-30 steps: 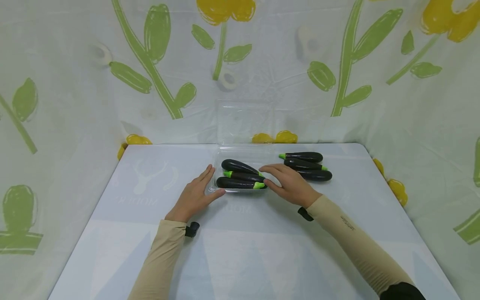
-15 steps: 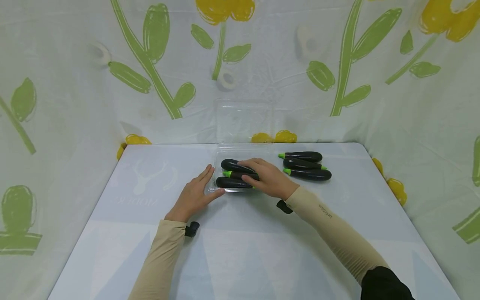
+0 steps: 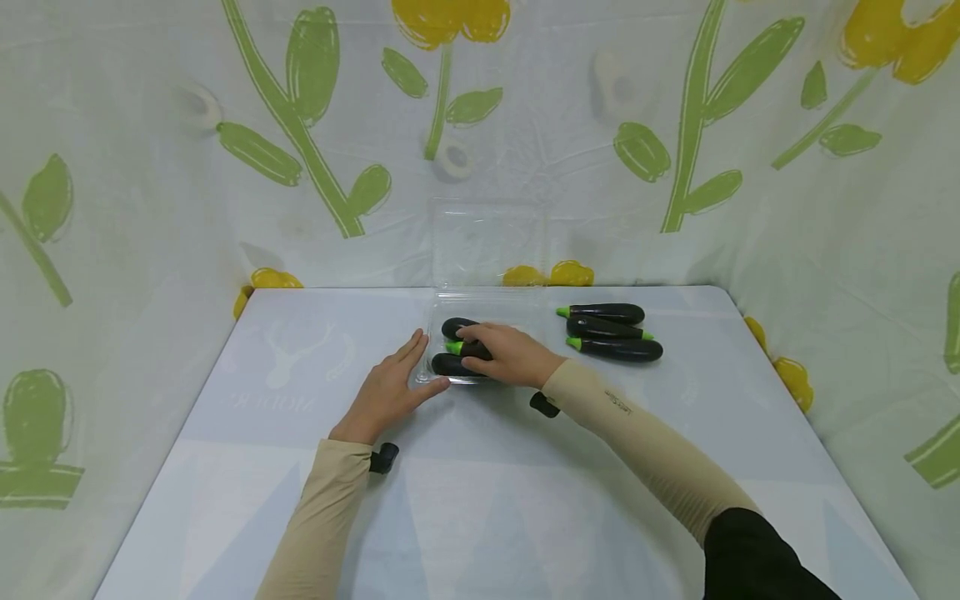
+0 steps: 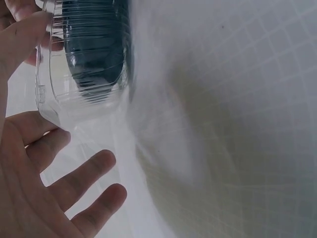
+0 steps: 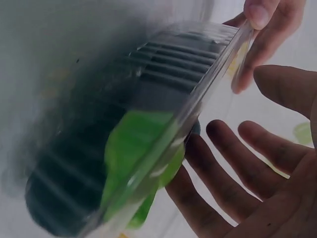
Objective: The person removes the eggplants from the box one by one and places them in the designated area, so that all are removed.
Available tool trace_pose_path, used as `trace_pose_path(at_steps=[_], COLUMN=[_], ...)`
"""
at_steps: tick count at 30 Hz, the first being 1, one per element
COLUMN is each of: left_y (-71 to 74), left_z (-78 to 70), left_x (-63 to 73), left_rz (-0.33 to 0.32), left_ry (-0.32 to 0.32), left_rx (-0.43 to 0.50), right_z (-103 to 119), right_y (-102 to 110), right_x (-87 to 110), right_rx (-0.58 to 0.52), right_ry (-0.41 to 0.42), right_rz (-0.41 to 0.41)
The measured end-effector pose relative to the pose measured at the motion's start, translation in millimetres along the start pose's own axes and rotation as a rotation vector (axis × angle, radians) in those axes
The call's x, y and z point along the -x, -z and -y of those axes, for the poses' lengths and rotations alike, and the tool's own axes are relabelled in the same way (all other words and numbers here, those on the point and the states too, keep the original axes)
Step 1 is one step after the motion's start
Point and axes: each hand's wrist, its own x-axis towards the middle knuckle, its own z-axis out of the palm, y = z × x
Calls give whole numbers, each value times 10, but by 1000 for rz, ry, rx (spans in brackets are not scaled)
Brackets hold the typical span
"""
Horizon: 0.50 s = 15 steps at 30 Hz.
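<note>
A clear plastic clamshell box point(image 3: 517, 308) stands near the table's back edge with its lid raised. Three dark eggplants lie across it: a rear eggplant point(image 3: 457, 327), a middle eggplant point(image 3: 476, 350) and a front eggplant point(image 3: 450, 365). My left hand point(image 3: 384, 396) rests against the box's left front corner, fingers extended and thumb at the front rim. My right hand point(image 3: 513, 354) lies over the eggplants' right ends, its fingertips touching them and hiding those ends. In the right wrist view, its fingers look spread beside an eggplant's green cap point(image 5: 138, 144).
Right of the box, three more eggplants lie on the white table point(image 3: 480, 500): a back one point(image 3: 609, 313), a middle one point(image 3: 603, 327) and a front one point(image 3: 621, 350). Behind the box, its transparent lid point(image 3: 487, 246) stands up before a flower-print curtain point(image 3: 555, 150).
My right hand has moved left across the eggplants in the box, from their right ends toward their middles. The left hand stays at the corner.
</note>
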Motion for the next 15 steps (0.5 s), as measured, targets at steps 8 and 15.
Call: trace_pose_path(at_steps=[8,15], left_y=[-13,-24], left_z=[20,32], left_x=[-2,-7], left_rz=[-13,-21], left_ry=[0,-9], left_rx=[5,9], right_z=[52,69], right_y=[-36,-84], right_x=[-122,-183], right_rx=[-26,25], right_ry=[-20,-30], right_rz=[66,76])
